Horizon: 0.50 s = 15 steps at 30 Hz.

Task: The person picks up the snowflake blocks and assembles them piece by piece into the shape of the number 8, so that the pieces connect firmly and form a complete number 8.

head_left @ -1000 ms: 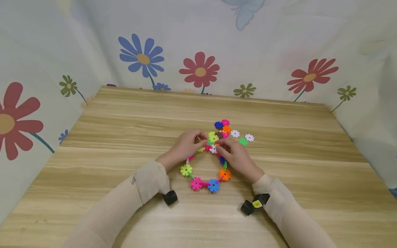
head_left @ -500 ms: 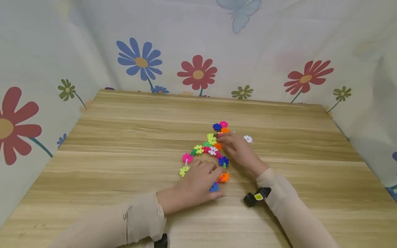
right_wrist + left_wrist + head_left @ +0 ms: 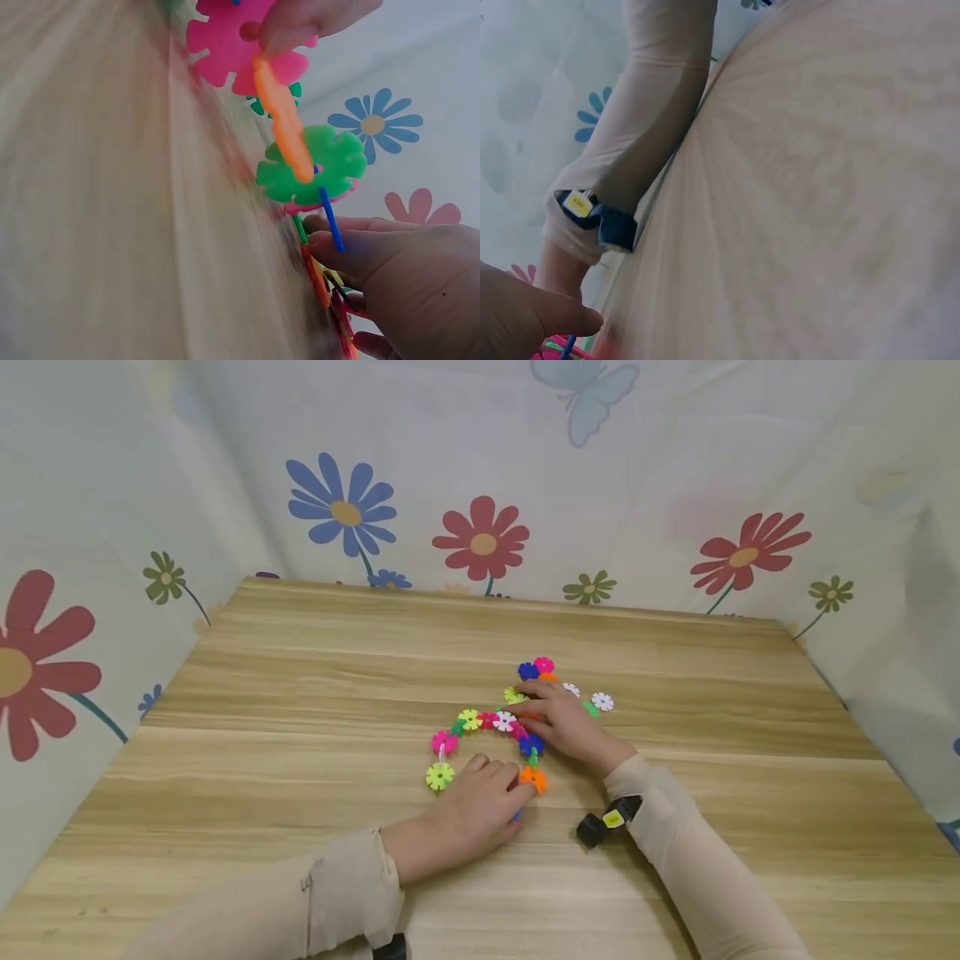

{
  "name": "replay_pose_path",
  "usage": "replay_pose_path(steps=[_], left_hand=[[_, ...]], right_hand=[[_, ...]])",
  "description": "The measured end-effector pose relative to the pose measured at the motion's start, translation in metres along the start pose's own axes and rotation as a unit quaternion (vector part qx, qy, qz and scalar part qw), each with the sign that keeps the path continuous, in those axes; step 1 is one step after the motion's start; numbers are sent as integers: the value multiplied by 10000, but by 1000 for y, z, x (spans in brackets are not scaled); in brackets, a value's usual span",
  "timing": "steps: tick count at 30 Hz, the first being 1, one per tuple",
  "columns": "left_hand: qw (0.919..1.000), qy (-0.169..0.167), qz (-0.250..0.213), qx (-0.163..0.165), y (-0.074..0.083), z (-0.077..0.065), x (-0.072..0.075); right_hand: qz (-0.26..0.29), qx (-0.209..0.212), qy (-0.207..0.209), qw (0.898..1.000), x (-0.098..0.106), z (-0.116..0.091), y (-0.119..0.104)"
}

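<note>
At left, creased cloth [image 3: 97, 518] printed with flowers hung beside the streaky wood-grain desk [image 3: 262, 735], which bore a ring [image 3: 504, 721] of thin, smooth, many-coloured notched discs slotted together at angles. The left hand's [image 3: 468, 818] curled grip held the ring's near edge; farther right, the right hand [image 3: 566, 722] touched its far side, though whether that grip had closed could not be told.

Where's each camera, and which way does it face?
Head: on the head, looking forward and down at table and discs; left hand, right hand and both sleeves show.
Left wrist: on that wrist, looking across the table toward the right sleeve; part of the left hand shows.
Right wrist: on that wrist, looking low along the table at discs; parts of both hands show.
Shared: head and left wrist both show the yellow label.
</note>
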<state>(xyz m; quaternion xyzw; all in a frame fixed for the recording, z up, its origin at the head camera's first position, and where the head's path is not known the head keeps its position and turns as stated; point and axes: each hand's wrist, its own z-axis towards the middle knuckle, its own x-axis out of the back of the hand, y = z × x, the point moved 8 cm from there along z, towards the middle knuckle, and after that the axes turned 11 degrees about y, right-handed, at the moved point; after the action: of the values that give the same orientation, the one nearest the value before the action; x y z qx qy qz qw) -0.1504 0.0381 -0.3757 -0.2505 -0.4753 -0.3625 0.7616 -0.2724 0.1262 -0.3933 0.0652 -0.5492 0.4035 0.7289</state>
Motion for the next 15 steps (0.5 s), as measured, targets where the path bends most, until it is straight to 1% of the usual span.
replay_pose_path(steps=[5, 10, 15], left_hand=[[9997, 50, -77, 208, -14, 2, 0], [9985, 297, -272, 369, -27, 4, 1], [9960, 554, -464, 523, -38, 6, -1]], right_hand=[[-231, -104, 92, 9996, 8, -6, 7], [-495, -104, 193, 9985, 15, -13, 12], [-580, -223, 227, 9978, 20, -23, 15]])
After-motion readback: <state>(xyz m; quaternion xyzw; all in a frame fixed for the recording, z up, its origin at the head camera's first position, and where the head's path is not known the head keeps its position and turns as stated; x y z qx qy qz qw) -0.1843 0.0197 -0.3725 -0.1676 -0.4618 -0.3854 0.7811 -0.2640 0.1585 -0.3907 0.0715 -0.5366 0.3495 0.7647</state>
